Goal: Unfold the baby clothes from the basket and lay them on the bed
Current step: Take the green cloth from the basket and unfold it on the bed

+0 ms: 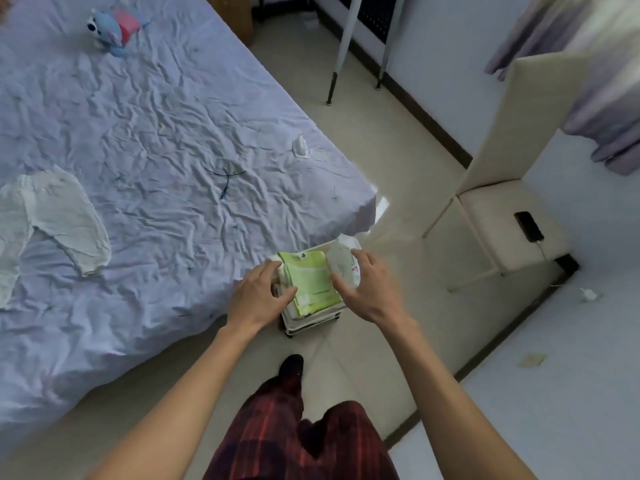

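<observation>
A white basket point(313, 322) stands on the floor at the corner of the bed point(145, 126). A folded light-green baby garment point(311, 280) lies on top of its pile, with a folded white piece point(343, 263) to its right. My left hand point(258, 292) is at the green garment's left edge, thumb touching it. My right hand point(367, 285) is at its right edge, fingers spread over the white piece. White baby trousers point(62, 216) lie unfolded on the bed at the left.
A blue plush toy point(110, 27) lies at the far end of the bed, and a small white packet point(299, 147) near its right edge. A cream chair point(502, 209) with a phone point(528, 226) stands to the right. My legs and foot point(291, 367) are below the basket.
</observation>
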A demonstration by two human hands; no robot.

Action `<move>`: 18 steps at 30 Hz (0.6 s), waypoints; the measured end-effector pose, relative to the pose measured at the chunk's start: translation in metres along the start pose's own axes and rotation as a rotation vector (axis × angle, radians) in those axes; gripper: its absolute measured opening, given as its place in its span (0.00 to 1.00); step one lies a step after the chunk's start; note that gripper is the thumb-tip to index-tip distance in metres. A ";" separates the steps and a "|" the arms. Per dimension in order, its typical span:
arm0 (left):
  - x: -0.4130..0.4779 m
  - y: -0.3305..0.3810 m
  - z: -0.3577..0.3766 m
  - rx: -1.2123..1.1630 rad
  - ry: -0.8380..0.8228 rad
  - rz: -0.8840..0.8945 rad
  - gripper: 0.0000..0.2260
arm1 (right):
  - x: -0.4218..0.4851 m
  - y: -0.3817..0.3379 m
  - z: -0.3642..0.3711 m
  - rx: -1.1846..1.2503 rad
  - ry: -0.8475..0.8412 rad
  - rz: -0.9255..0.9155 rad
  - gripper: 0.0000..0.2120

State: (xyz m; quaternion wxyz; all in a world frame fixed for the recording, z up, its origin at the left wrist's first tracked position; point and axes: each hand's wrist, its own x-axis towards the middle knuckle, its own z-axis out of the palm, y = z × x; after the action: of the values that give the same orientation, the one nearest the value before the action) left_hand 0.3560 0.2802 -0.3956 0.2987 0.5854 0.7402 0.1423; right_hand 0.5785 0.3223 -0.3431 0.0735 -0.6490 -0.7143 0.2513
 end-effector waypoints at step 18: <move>0.103 -0.018 0.160 -0.006 0.040 -0.371 0.23 | 0.143 0.113 0.184 0.083 -0.490 -0.033 0.34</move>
State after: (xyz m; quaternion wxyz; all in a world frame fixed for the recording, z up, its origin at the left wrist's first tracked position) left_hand 0.4252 0.3512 -0.5594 0.3065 0.4350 0.8409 0.0985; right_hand 0.5789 0.4150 -0.5850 -0.0711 -0.5534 -0.7103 0.4291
